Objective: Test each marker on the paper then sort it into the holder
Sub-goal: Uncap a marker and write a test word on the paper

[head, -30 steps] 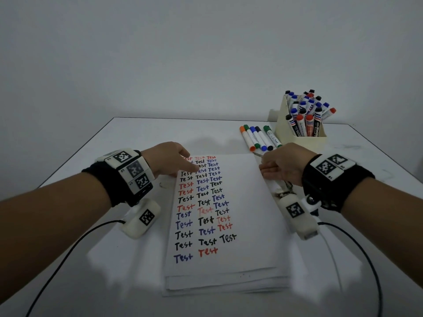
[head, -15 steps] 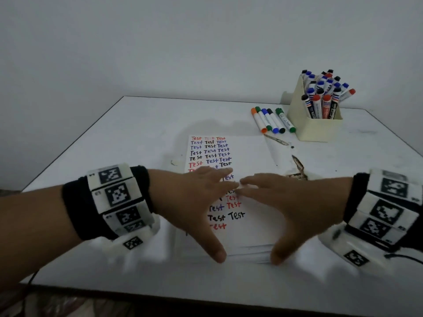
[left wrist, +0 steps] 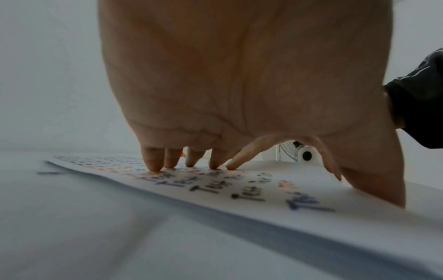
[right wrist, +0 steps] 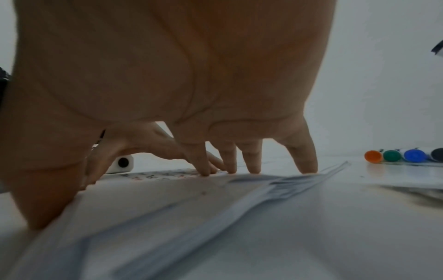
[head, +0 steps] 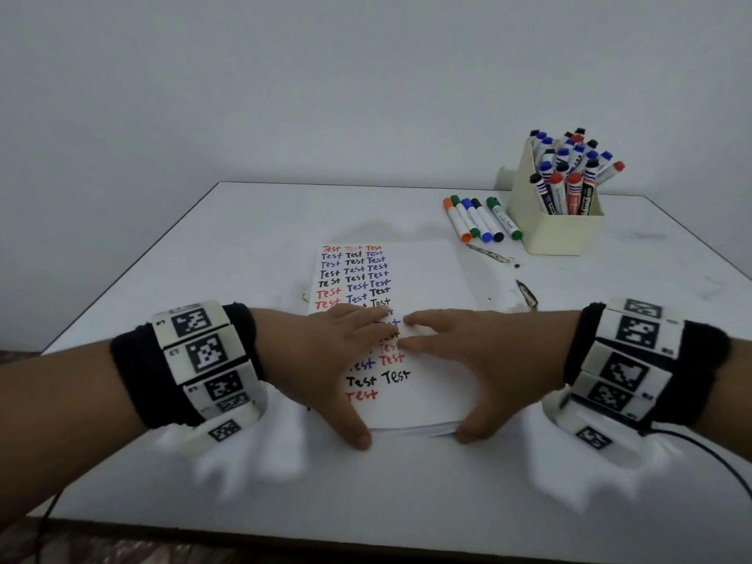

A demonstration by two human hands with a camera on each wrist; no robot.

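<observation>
A stack of white paper (head: 431, 270) lies in the middle of the table, its top sheet covered with rows of the word "Test" in red, blue and black. My left hand (head: 346, 356) and right hand (head: 451, 360) both lie flat on the paper's near half, fingers spread, fingertips almost meeting, thumbs at the near edge. In the left wrist view the fingertips (left wrist: 153, 164) press on the sheet (left wrist: 311, 214). Several loose markers (head: 480, 219) lie in a row beyond the paper, beside a cream holder (head: 557, 234) full of markers. The right wrist view shows the marker caps (right wrist: 405, 155) to the right.
The white table (head: 203, 258) runs up to a plain grey wall. Dark smudges (head: 525, 295) mark the surface right of the paper. Black cables (head: 716, 457) trail from my wrists near the front edge.
Both hands came back from the paper's far corners and now lie flat on its near half. My head has drawn back, so the holder looks farther away.
</observation>
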